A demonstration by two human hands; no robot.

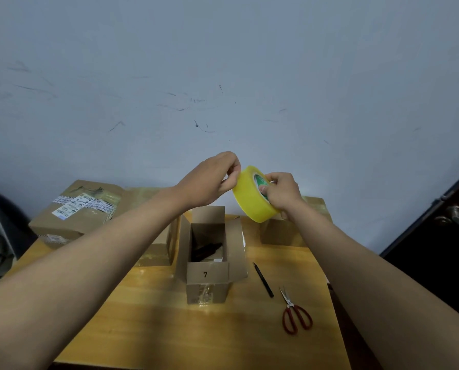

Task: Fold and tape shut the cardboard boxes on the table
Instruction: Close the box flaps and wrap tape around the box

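Open cardboard box [207, 263] marked "7" stands upright near the middle of the table [169, 329], flaps up, a dark item lying inside. Held in the air above its far end is a roll of yellowish clear tape [252, 196] — tilted, green core showing. The right hand [283, 193] grips the roll, fingers curled into the core and round the outer face. The left hand [209, 180] pinches at the roll's upper rim with thumb and fingertips; whether a tape end is caught there cannot be told.

Just left of the open box, partly behind the left forearm, sits a closed box [159, 249]. At the far left corner lies a flat labelled parcel [79, 206]; at the far right corner, another taped box [284, 231]. Toward the right edge — a black pen [263, 280], and nearer, red-handled scissors [295, 313], blades closed.
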